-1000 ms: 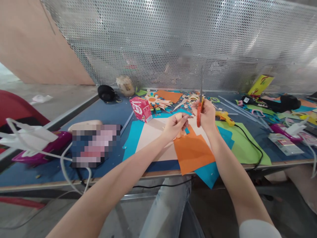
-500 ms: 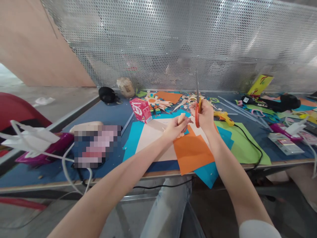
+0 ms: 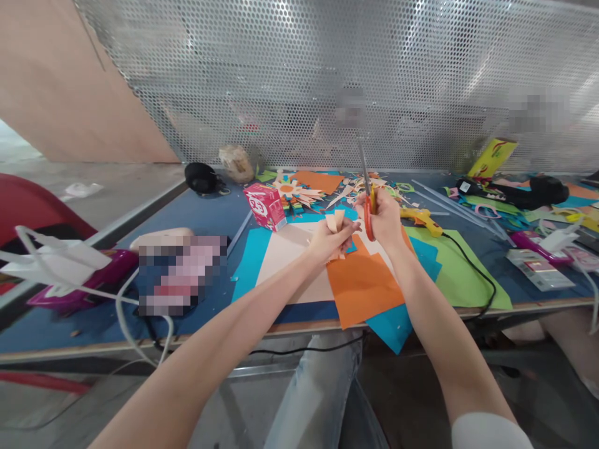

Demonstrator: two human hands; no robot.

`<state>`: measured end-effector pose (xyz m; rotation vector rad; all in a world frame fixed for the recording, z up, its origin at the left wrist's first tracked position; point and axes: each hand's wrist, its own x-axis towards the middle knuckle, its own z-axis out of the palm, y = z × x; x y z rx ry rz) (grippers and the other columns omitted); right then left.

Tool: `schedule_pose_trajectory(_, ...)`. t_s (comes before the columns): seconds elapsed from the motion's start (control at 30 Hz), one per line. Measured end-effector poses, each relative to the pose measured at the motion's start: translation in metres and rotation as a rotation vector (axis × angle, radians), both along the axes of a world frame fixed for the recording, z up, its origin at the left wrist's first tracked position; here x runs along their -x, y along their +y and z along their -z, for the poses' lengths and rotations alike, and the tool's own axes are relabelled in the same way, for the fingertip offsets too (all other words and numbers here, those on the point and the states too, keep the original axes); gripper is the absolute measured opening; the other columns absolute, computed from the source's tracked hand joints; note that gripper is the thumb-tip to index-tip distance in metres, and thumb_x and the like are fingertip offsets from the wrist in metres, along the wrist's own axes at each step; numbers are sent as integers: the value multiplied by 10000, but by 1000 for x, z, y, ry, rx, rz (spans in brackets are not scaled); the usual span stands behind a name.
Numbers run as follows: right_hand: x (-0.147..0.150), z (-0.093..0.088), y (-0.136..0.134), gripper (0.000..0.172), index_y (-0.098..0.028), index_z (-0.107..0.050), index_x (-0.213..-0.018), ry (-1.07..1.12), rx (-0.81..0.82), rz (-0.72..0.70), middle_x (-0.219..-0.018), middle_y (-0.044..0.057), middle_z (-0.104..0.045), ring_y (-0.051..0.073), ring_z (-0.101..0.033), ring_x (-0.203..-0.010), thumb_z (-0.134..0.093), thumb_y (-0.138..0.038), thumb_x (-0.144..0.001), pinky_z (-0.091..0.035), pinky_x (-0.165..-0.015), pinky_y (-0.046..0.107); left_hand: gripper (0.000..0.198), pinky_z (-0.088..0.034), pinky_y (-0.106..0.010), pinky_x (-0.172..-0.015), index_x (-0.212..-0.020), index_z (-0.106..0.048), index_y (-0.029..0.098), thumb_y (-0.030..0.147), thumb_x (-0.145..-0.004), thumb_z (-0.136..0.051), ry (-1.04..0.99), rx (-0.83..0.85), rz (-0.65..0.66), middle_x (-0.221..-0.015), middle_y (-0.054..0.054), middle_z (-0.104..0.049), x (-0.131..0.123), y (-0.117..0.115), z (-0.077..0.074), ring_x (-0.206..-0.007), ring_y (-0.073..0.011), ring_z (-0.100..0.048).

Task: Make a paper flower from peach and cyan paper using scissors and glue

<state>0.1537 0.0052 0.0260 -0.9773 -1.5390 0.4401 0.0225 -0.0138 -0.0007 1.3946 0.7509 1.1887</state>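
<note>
My left hand (image 3: 330, 240) pinches a small cream paper piece (image 3: 335, 219) whose ends stick up above the fingers. Close beside it on the right, my right hand (image 3: 384, 215) is closed around scissors (image 3: 369, 215) with orange-red handles, the blades pointing up and away from me. Under both hands lie a pale pink sheet (image 3: 285, 268), an orange sheet (image 3: 367, 284) and blue paper (image 3: 393, 330). Just beyond the hands are a paper flower (image 3: 287, 190) with cream petals and a heap of paper scraps (image 3: 355, 187).
A pink box (image 3: 264, 206) stands left of the hands. To the right, a yellow glue gun (image 3: 423, 219) with a black cord rests by a green sheet (image 3: 468, 268). A perforated metal panel (image 3: 281, 81) rises behind the table. Purple tissue packs (image 3: 79, 293) sit far left.
The paper piece in my left hand has turned, so two ends now show. The scissors have tilted left, and my right hand has shifted slightly left with them.
</note>
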Motion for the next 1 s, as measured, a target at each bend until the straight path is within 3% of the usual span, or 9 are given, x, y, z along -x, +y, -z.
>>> schedule_pose_trajectory(0.07, 0, 0, 0, 112, -212, -475, -693, -14, -13, 7, -694, -5, -564, 161, -550, -668, -538, -175, -609, -456, -681, 327, 351, -373, -192, -371, -651, -561, 140, 467, -624, -686, 29, 14, 28, -440, 28, -514, -1, 0, 1, -351, -67, -452)
schedule_pose_trajectory(0.23, 0, -1, -1, 113, -205, -481, -700, 10, -11, 2, -684, -5, -559, 153, -550, -648, -539, -162, -614, -457, -671, 320, 311, -255, -163, -352, -602, -548, 138, 419, -668, -665, 15, -37, -14, -388, 62, -404, -1, -1, -1, -346, -30, -356)
schedule_pose_trajectory(0.4, -1, 0, 0, 122, -209, -501, -726, -7, 1, -11, -721, 0, -580, 155, -554, -673, -590, -233, -645, -459, -668, 314, 311, -269, -180, -351, -607, -525, 150, 424, -667, -660, 25, 3, 12, -393, 53, -436, -1, -1, 3, -331, -39, -355)
schedule_pose_trajectory(0.53, 3, 1, -1, 192, -217, -539, -816, -44, 50, -149, -835, 18, -612, 156, -567, -729, -610, -325, -675, -467, -681, 310, 336, -272, -182, -374, -566, -464, 160, 420, -662, -654, -19, -8, 53, -374, 69, -393, -3, 5, 11, -329, -33, -346)
schedule_pose_trajectory(0.67, 8, 2, -5, 240, -224, -549, -873, -90, 113, -286, -844, 13, -619, 148, -570, -722, -615, -338, -673, -470, -673, 299, 405, -213, -166, -369, -546, -366, 174, 412, -610, -688, -179, 113, 94, -388, 90, -335, -4, 8, 14, -336, -14, -304)
schedule_pose_trajectory(1.0, 6, 3, -3, 213, -200, -552, -837, -31, 118, -356, -809, 9, -609, 134, -569, -699, -608, -230, -634, -467, -655, 279, 356, -101, -144, -343, -582, -360, 182, 308, -581, -693, -262, 239, 174, -353, 116, -257, -1, -1, 0, -306, -2, -212)
